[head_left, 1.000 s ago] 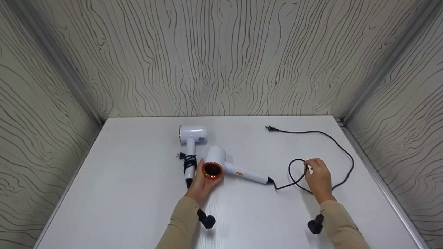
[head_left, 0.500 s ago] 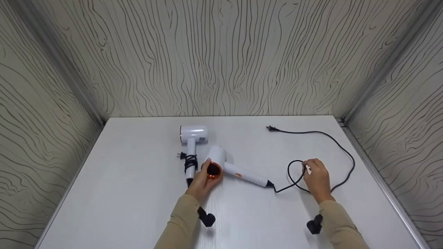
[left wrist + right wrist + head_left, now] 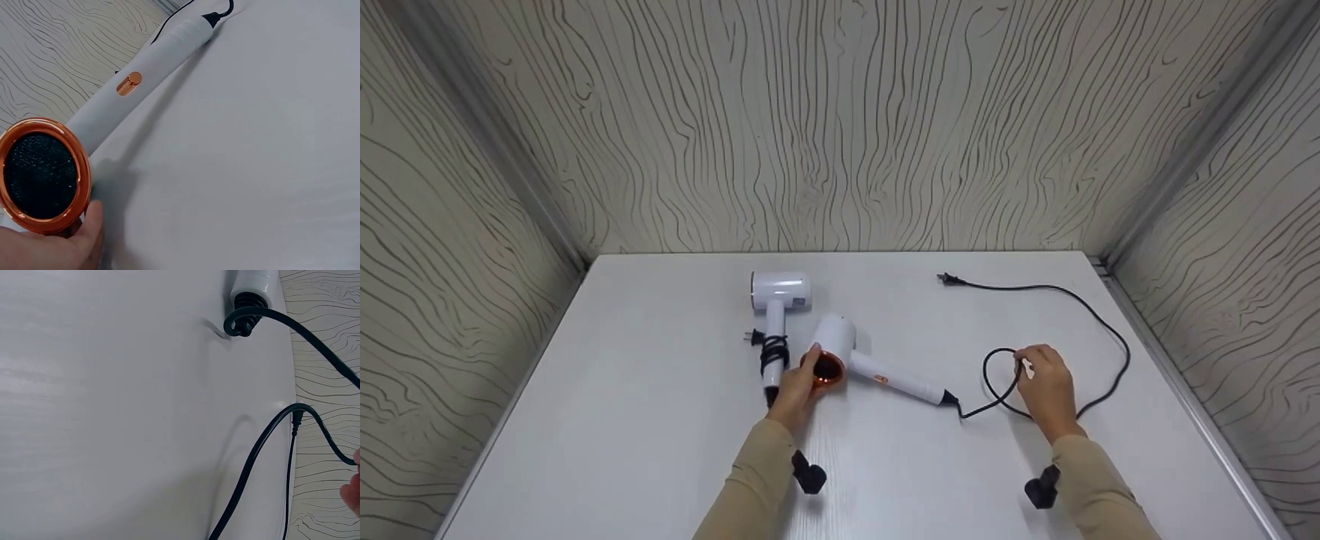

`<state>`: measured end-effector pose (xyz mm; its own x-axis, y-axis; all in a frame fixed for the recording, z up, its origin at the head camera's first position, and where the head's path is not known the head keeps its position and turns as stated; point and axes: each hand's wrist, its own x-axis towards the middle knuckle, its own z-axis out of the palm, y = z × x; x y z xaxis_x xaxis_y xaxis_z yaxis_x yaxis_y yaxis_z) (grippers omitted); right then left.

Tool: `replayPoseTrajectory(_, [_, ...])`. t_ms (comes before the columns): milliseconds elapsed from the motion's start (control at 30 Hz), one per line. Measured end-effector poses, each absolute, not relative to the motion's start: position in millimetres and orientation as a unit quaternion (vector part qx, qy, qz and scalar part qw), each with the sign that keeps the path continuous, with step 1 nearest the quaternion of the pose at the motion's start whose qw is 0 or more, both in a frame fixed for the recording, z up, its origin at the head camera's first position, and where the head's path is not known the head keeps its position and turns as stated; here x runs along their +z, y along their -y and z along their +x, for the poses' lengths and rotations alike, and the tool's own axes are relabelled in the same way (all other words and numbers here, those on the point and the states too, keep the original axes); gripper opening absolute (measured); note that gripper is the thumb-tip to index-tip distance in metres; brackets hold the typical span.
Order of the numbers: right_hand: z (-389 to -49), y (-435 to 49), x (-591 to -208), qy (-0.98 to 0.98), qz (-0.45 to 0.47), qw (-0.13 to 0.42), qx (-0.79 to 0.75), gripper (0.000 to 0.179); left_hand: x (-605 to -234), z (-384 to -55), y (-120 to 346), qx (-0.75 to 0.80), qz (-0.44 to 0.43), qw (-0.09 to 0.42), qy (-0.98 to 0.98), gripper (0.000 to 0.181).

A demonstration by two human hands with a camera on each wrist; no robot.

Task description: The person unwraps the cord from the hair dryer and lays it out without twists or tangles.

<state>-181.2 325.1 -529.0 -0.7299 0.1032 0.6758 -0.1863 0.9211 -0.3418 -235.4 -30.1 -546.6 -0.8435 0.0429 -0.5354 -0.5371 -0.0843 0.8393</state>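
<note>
A white hair dryer [image 3: 901, 379] with an orange-rimmed end lies slanted across the middle of the table, its handle toward the right. My left hand [image 3: 796, 386] grips its head around the orange rim; the left wrist view shows the rim [image 3: 83, 174] and dark grille close up, fingers [image 3: 90, 228] beneath. From the handle runs a black cord [image 3: 985, 375] that makes a loop. My right hand [image 3: 1048, 390] pinches that cord between thumb and fingers beside the loop. In the right wrist view only fingertips [image 3: 353, 492] show at the right edge, with the cord [image 3: 253, 453] arching out from them.
Just left of the held dryer lies a second white hair dryer [image 3: 780, 291], its black cord [image 3: 773, 356] wound round the handle. The held dryer's plug [image 3: 950, 280] rests near the table's back edge, its cord curving along the right side. Patterned walls [image 3: 840, 135] enclose the white table [image 3: 622, 420].
My left hand has shifted its hold, the thumb now over the orange rim, and the dryer has turned and moved slightly to the right. The right hand has barely moved with the cord.
</note>
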Motion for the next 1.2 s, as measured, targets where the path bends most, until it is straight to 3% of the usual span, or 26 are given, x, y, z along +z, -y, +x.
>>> replayPoseTrajectory(233, [-180.3, -323.1, -531.3, 0.91, 0.021, 0.359, 0.204, 0.017, -547.4, -234.9, 24.2, 0.68, -0.215, 0.156, -0.684, 0.076])
replayPoseTrajectory(467, [-180.8, -324.4, -531.1, 0.902, 0.045, 0.379, 0.2, 0.019, -550.3, -235.2, 15.5, 0.674, -0.183, 0.083, -0.711, 0.074])
replayPoseTrajectory(767, [-181.4, -320.5, -529.3, 0.904, 0.049, 0.376, 0.199, 0.02, -551.1, -237.2, 9.0, 0.643, -0.176, 0.062, -0.743, 0.081])
replayPoseTrajectory(1200, [-182.4, -315.7, -529.4, 0.902, 0.05, 0.372, 0.213, 0.02, -552.0, -239.4, 7.9, 0.583, -0.155, 0.019, -0.798, 0.054])
